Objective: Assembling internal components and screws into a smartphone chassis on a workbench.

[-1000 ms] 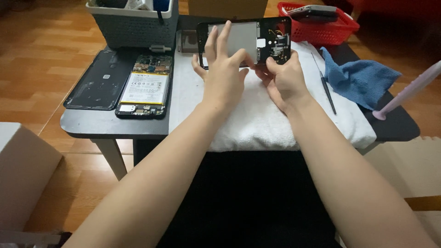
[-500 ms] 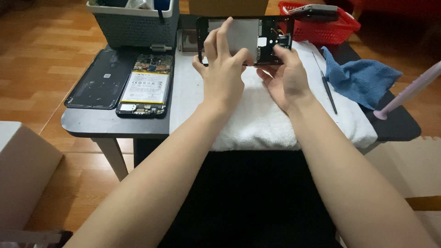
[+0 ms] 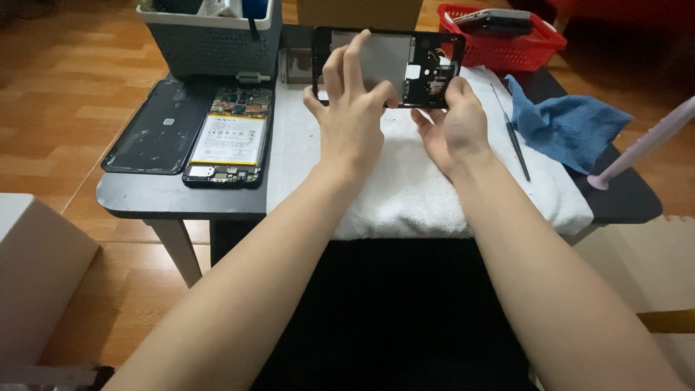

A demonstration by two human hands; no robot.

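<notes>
- Holding steady since half a second ago, both hands still keep the phone frame lifted above the white towel.
- Left hand pinches its near edge in a closed grip; right hand clasps the lower right corner.
- Opened phone with a pale rectangular battery label lies on the dark bench, beside a glossy black back cover.
- Soft blue cloth lies rumpled at right.

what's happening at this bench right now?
A person holds an opened phone frame up over a white towel, left hand gripping its lower edge and middle, right hand at its right end. To the left, on the dark table, lie a second opened phone with its battery showing and a black back cover. A thin tool and blue cloth sit to the right.
</notes>
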